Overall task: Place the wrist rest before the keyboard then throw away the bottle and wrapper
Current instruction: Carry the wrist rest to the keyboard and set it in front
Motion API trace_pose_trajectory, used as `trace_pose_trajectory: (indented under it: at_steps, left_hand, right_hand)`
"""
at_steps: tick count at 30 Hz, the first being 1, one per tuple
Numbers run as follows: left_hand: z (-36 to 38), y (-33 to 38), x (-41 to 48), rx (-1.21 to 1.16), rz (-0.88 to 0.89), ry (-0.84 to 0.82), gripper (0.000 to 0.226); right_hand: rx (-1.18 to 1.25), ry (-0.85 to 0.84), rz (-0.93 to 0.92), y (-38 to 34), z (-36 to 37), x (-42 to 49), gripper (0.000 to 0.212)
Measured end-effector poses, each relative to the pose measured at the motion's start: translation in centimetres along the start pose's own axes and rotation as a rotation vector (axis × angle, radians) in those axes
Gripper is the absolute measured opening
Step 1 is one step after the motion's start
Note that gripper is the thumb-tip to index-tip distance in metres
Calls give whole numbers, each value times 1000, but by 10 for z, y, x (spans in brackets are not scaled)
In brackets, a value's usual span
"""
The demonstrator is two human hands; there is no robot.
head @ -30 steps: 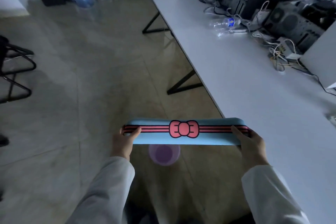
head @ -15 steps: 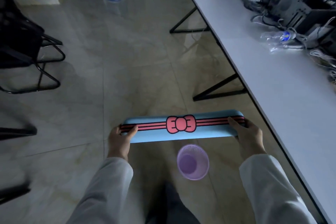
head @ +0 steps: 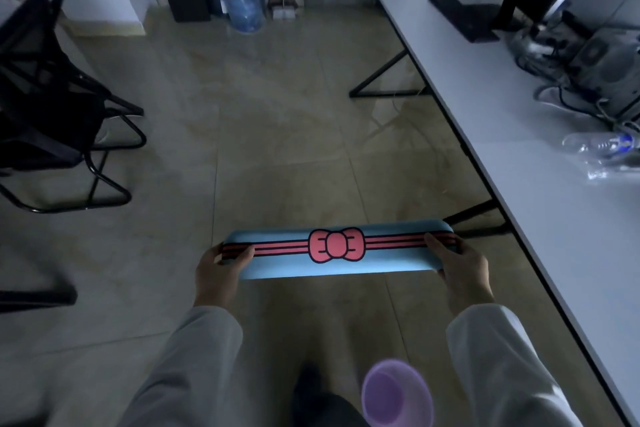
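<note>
A long blue wrist rest (head: 298,262) with pink stripes and a pink bow is held level over the floor. My left hand (head: 216,272) grips its left end and my right hand (head: 462,267) grips its right end. A black keyboard (head: 460,15) lies far off on the white desk (head: 540,204). A clear plastic bottle (head: 602,146) with a blue cap lies on its side at the desk's right edge, with a crumpled clear wrapper (head: 599,168) beside it. A purple waste bin (head: 396,393) stands on the floor below my right arm.
Black chairs (head: 52,121) stand at the left. Large water jugs (head: 242,3) and a dark cabinet sit by the far wall. Computer cases and tangled cables (head: 588,80) crowd the desk's right side. Black desk legs (head: 384,80) angle out onto the tiled floor.
The view has swung left and away from the desk; the bin now sits lower in frame. Both hands keep the same grip on the wrist rest.
</note>
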State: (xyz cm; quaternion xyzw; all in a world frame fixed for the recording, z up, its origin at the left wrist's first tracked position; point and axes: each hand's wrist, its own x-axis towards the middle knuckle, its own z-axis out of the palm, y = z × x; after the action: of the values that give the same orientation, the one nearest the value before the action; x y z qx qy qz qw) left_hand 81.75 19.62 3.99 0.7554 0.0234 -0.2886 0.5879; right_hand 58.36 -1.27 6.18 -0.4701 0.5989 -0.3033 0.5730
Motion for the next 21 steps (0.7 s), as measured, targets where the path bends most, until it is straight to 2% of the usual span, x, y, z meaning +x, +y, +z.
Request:
trace_pose_trajectory:
  at_steps: [6, 12, 21]
  left_hand:
    - [22, 50, 68, -54, 9, -2, 72]
    - [47, 98, 140, -58, 54, -49, 33]
    - [74, 180, 276, 3, 128, -141, 31]
  right_hand:
    - [25, -12, -5, -50, 50, 50, 22]
    - [39, 32, 8, -78, 102, 100, 31]
    - [86, 158, -14, -138, 199, 167, 36]
